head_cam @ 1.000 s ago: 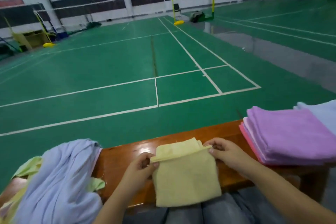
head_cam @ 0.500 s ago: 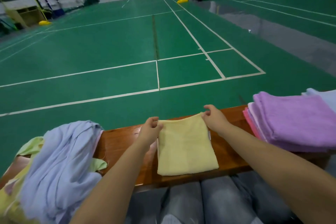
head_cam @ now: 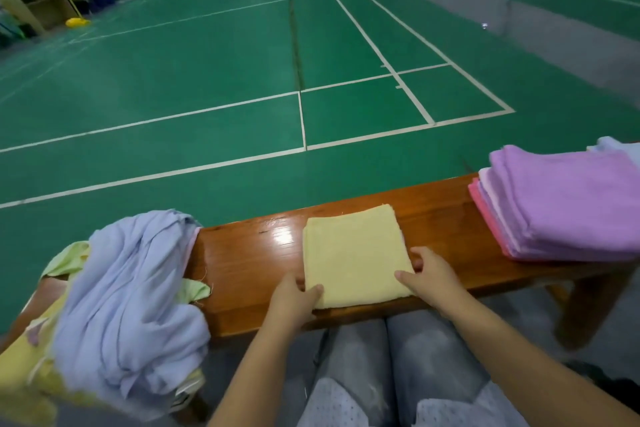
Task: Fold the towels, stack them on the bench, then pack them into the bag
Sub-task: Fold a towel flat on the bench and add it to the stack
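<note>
A folded pale yellow towel (head_cam: 353,253) lies flat on the brown wooden bench (head_cam: 249,260). My left hand (head_cam: 294,298) pinches its near left corner, thumb on top. My right hand (head_cam: 429,277) grips the near right corner, thumb on top and fingers at the side edge. A stack of folded towels (head_cam: 568,204), purple on top with pink edges below, sits on the bench at the right. A heap of unfolded towels (head_cam: 124,288), light blue over yellow and green ones, lies at the bench's left end. No bag is in view.
Beyond the bench stretches a green court floor (head_cam: 207,80) with white lines. My knees in grey trousers (head_cam: 381,357) are under the bench's near edge. A bench leg (head_cam: 588,308) stands at the right.
Both hands left the towel's far corners and came back to its near corners. The towel now lies flat, folded in a rectangle. The camera tilted down.
</note>
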A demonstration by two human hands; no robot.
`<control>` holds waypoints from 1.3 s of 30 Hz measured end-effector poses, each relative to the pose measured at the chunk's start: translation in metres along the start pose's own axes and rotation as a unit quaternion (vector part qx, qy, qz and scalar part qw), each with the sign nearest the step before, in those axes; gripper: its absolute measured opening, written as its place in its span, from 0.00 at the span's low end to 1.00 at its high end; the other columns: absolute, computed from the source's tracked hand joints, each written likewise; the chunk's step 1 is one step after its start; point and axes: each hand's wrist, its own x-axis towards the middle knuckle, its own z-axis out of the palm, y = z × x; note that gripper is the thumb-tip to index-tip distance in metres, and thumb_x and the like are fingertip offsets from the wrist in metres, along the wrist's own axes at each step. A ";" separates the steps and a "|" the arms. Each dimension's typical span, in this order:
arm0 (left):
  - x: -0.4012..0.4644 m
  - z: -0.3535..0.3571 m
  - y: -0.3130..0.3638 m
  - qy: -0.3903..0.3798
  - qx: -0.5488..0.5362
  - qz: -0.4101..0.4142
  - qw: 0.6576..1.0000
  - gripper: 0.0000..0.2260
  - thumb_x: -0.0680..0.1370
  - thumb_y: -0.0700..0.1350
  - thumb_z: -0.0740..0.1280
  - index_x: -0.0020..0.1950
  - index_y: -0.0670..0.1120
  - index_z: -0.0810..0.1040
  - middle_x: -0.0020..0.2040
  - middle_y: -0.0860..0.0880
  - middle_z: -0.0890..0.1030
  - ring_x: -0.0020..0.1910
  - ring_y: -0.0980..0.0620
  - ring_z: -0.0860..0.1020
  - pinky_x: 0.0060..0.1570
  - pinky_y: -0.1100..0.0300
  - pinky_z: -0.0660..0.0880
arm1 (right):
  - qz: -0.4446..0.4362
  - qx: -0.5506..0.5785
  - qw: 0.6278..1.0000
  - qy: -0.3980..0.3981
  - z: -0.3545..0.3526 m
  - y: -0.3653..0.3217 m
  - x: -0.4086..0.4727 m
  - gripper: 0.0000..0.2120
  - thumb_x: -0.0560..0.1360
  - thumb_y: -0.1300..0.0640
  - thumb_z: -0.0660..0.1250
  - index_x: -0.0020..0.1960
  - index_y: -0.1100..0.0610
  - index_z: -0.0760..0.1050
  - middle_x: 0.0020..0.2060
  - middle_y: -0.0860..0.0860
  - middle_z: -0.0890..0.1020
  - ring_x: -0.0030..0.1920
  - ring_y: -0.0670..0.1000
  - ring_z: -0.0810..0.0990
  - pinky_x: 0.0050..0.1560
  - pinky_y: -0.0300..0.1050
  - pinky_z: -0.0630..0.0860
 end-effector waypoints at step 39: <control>0.003 -0.002 0.061 0.003 -0.152 0.119 0.981 0.05 0.76 0.44 0.70 0.50 0.48 0.78 0.49 0.49 0.81 0.46 0.51 0.79 0.44 0.54 0.78 | -0.011 0.230 0.973 -0.026 -0.042 -0.036 -0.015 0.11 0.77 0.57 0.63 0.58 0.57 0.73 0.50 0.52 0.79 0.48 0.50 0.77 0.38 0.45 0.71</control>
